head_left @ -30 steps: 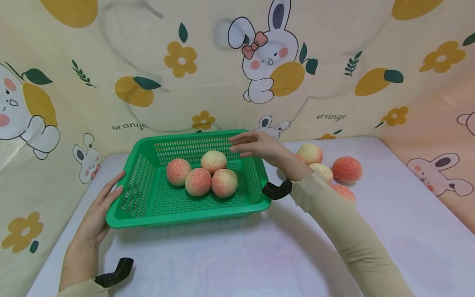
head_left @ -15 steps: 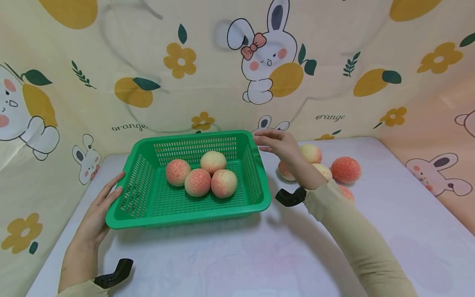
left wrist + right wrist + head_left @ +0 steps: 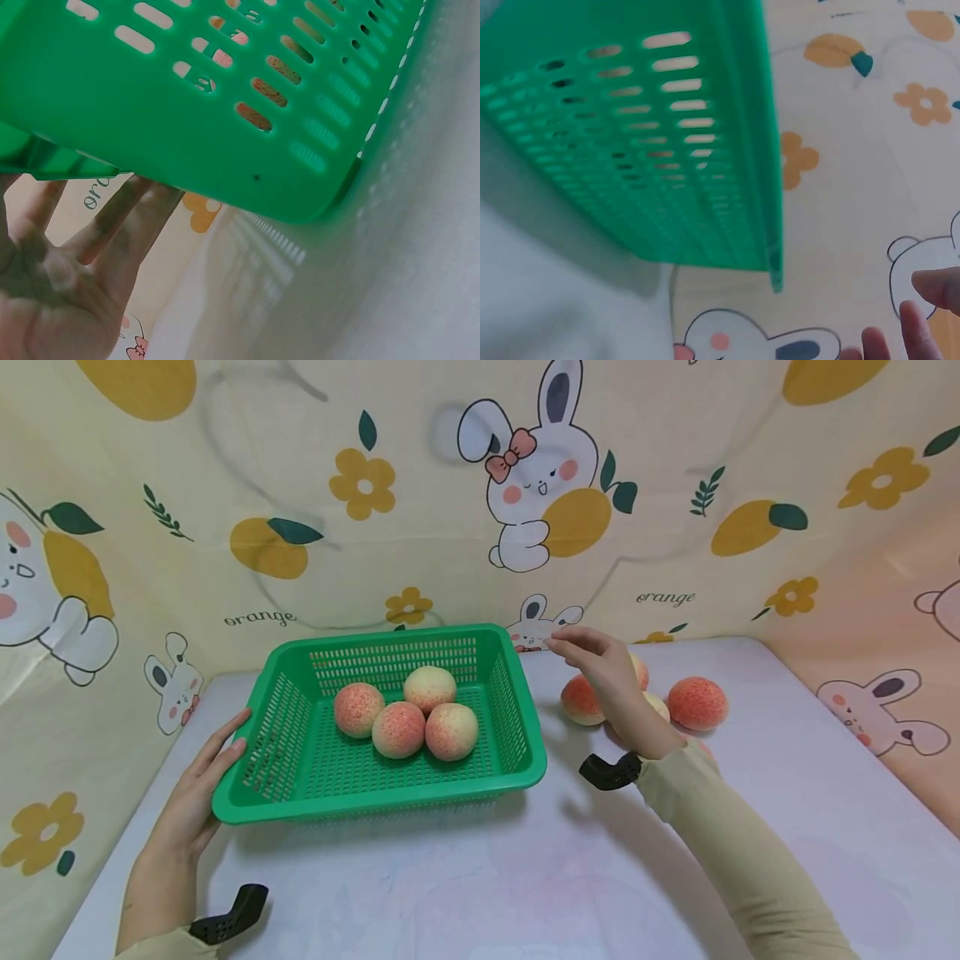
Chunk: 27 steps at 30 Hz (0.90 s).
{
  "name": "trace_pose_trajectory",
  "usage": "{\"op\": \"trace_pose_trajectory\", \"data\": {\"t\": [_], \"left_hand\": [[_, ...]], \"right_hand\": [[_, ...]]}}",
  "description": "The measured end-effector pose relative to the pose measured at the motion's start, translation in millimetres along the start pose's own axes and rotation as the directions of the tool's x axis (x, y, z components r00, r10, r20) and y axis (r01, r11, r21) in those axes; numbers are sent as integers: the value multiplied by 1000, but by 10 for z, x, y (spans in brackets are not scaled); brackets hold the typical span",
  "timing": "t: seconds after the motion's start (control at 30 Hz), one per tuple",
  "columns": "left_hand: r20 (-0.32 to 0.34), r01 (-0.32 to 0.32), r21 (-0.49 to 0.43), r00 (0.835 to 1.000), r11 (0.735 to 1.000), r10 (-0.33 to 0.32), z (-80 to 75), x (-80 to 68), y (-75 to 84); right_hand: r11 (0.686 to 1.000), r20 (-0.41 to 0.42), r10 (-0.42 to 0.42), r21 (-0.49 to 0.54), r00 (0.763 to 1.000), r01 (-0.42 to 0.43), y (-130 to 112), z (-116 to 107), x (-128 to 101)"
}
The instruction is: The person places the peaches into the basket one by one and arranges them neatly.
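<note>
A green plastic basket [image 3: 390,793] stands on the white table, with several red-and-cream peaches [image 3: 399,729] inside it. My left hand [image 3: 183,802] touches the basket's left rim, its fingers extended; in the left wrist view the left hand [image 3: 82,270] has its palm visible and its fingertips are partly hidden by the rim. To the right of the basket, my right hand [image 3: 611,681] hovers with fingers loosely bent, holding nothing. Below and behind it lie more peaches, among them a red peach [image 3: 582,700], some partly covered by the hand and sleeve.
One red peach [image 3: 697,703] lies at the right edge of the loose group. A cream cloth backdrop [image 3: 420,543] printed with rabbits and oranges rises behind the table [image 3: 465,877]. Each wrist carries a black camera mount [image 3: 611,772].
My right hand has moved from above the basket's right back corner to the right, toward the loose peaches. The left hand, the basket and the peaches in it look unchanged.
</note>
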State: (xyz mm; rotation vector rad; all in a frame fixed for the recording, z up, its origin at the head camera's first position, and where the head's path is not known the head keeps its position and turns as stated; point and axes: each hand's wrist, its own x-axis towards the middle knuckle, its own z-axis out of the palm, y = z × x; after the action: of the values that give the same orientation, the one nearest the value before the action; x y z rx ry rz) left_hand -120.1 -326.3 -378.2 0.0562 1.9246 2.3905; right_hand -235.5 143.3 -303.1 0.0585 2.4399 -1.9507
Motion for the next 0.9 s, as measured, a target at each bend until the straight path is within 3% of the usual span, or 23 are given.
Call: {"op": "trace_pose_trajectory", "data": {"t": [0.53,0.9], "left_hand": [[1,-3,-6,1000,1000,3,1,1,-6],[-10,1,1,1000,1000,-1,4,-2,0]], "right_hand": [[992,-51,122,-22,991,-123,195,-119,-87],[990,-37,138,-10,990,-139,310,-146,-51]]}}
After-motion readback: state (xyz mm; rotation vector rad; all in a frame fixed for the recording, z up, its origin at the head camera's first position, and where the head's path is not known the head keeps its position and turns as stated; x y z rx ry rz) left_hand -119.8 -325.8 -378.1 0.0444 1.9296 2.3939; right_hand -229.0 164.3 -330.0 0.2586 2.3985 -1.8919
